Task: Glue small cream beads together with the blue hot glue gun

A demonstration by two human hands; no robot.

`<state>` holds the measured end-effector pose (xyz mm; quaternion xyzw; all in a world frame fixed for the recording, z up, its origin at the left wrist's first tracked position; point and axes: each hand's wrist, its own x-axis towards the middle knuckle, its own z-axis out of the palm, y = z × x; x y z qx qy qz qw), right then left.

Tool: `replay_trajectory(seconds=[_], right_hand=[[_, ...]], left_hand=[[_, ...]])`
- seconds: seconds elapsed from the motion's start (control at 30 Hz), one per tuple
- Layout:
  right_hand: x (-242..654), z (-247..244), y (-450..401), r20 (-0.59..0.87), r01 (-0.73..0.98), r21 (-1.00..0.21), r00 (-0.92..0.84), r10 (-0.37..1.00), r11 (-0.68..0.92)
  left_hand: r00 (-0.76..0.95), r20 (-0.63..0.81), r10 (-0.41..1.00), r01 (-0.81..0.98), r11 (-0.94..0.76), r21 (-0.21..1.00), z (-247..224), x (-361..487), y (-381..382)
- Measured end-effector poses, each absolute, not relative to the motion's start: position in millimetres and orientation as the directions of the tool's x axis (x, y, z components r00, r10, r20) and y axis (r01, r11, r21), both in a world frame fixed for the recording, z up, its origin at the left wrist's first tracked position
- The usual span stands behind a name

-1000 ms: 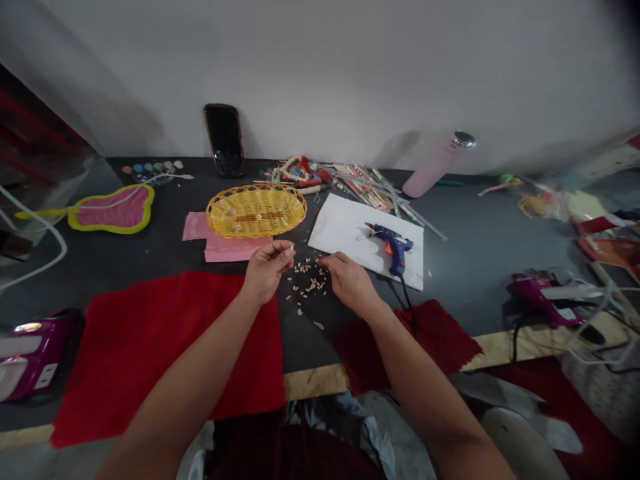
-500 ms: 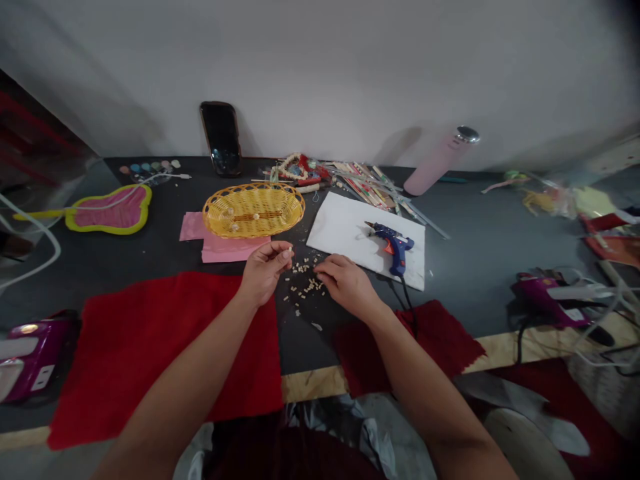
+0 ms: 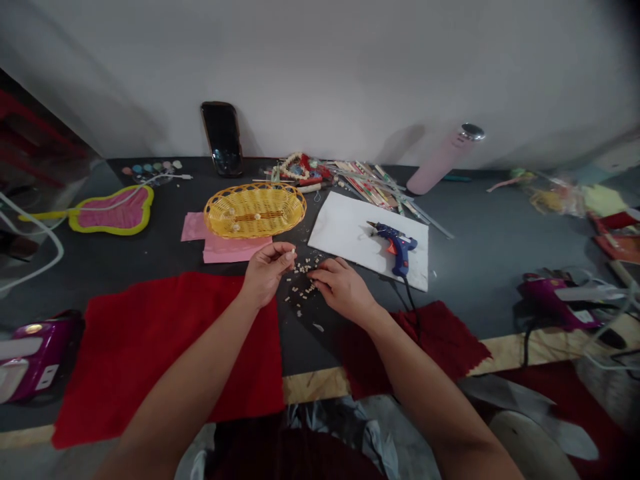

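Observation:
My left hand (image 3: 265, 270) is closed in a pinch on a small cream-coloured piece (image 3: 293, 251), held above the dark tabletop. Several more small pale pieces (image 3: 303, 291) lie scattered below and between my hands. At their right side, my right hand (image 3: 345, 288) reaches into the pile with thumb and forefinger drawn together. Whatever sits between those fingertips is too small to make out. A yellow woven basket (image 3: 255, 212) stands just beyond my left hand, on pink sheets (image 3: 235, 249).
Right of centre, a blue glue gun (image 3: 397, 243) lies on a white board (image 3: 345, 223). Red felt (image 3: 175, 347) spreads under my left forearm, darker red cloth (image 3: 440, 337) beside my right. A phone (image 3: 223, 140) and pink bottle (image 3: 443, 160) lean at the wall.
My right hand has shifted slightly left, its fingertips now over the scattered pieces. My left hand keeps its pinch almost in place.

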<state>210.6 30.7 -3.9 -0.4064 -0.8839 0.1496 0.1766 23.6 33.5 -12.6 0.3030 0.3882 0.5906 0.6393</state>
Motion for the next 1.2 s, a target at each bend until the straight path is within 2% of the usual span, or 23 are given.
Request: replay_trajectory(seconds=[0.23, 0.33, 0.53, 0.63, 0.7, 0.77, 0.9, 1.0, 1.2], right_hand=[[208, -4, 31, 0.2, 0.647, -0.443, -0.603, 0.772, 0.62], [209, -3, 32, 0.228, 0.618, -0.507, -0.576, 0.785, 0.601], [211, 2, 33, 0.166, 0.515, -0.789, -0.346, 0.924, 0.335], [209, 4, 32, 0.076, 0.328, -0.928, -0.292, 0.953, 0.174], [208, 4, 32, 0.026, 0.188, -0.979, -0.291, 0.956, 0.084], [207, 4, 32, -0.003, 0.094, -0.995, -0.29, 0.957, 0.025], [204, 4, 30, -0.022, 0.021, -1.0, -0.287, 0.958, -0.016], [201, 5, 28, -0.012, 0.014, -1.0, -0.27, 0.963, -0.008], [200, 4, 27, 0.021, 0.041, -0.999, -0.28, 0.96, 0.034]], left_hand=[[-0.006, -0.139, 0.99, -0.509, 0.116, 0.853, -12, 24, 33], [-0.007, -0.133, 0.991, -0.499, 0.112, 0.86, -12, 24, 33], [-0.028, -0.097, 0.995, -0.398, 0.078, 0.914, -14, 25, 31], [-0.04, -0.067, 0.997, -0.3, 0.052, 0.953, -16, 28, 29], [-0.03, -0.048, 0.998, -0.229, 0.04, 0.973, -15, 30, 26], [-0.004, -0.015, 1.0, -0.165, 0.014, 0.986, -13, 33, 24], [0.025, 0.115, 0.993, 0.006, -0.115, 0.993, -10, 36, 20], [0.036, 0.181, 0.983, 0.106, -0.183, 0.977, -11, 36, 19], [0.043, 0.192, 0.98, 0.166, -0.196, 0.966, -14, 36, 18]])
